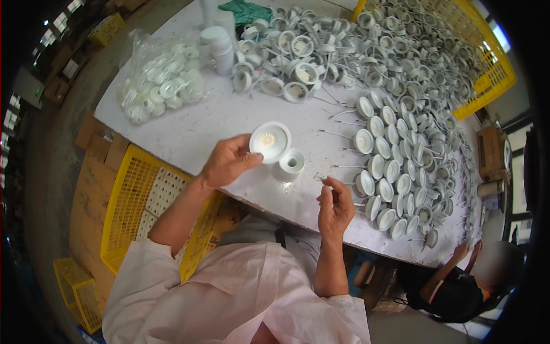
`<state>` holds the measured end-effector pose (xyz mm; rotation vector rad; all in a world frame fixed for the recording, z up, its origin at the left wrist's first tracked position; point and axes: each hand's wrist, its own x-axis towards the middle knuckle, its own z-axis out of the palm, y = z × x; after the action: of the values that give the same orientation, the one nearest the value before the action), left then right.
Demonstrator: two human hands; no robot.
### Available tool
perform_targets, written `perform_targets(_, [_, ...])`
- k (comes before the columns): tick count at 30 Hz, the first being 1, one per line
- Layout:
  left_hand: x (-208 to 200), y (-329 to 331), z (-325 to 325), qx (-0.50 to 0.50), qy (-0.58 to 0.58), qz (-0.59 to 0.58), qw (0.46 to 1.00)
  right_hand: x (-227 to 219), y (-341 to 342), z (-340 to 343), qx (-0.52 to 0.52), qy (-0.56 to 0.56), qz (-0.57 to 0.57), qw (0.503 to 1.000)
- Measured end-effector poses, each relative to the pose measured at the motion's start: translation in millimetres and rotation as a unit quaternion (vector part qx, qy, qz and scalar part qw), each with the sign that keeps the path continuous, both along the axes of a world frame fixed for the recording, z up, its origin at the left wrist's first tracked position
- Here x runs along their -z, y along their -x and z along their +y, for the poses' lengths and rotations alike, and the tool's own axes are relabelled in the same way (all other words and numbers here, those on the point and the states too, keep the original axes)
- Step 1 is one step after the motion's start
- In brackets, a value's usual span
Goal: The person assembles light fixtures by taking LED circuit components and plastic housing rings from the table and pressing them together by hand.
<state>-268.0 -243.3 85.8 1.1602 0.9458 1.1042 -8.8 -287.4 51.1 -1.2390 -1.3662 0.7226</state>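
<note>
My left hand (227, 162) holds a round white lamp housing (269, 141) tilted up, its inside showing a yellowish disc. Just right of it a small white ring-shaped cup (291, 161) stands on the white table (195, 129). My right hand (334, 205) is raised near the table's front edge, fingers pinched on a small thin metal clip (319, 178). Rows of finished white housings with wire springs (385, 166) lie to the right of that hand.
A clear bag of white parts (161, 83) lies at the back left, with white cylinders (219, 47) beside it. Several loose housings (298, 63) heap at the back. Yellow crates stand at my left (134, 198) and far right (487, 74). Another person (458, 281) sits at lower right.
</note>
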Motion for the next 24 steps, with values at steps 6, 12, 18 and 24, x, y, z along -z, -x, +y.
perform_targets(6, [-17.3, -38.8, 102.8, 0.078, -0.007, 0.234, 0.969, 35.2, -20.7, -23.3, 0.048, 0.045, -0.020, 0.998])
perform_targets(12, [37.8, -120.3, 174.4, 0.147, 0.082, 0.248, 0.954, 62.3, -30.0, -33.4, 0.061, 0.038, -0.096, 0.993])
perform_targets(18, [63.4, -175.9, 225.6, 0.135, 0.059, 0.402, 0.904, 65.1, -37.7, -33.5, 0.036, 0.029, -0.107, 0.993])
perform_targets(24, [75.3, -207.1, 240.9, 0.115, -0.009, 0.466, 0.877, 60.8, -37.4, -30.2, 0.004, 0.023, -0.122, 0.992])
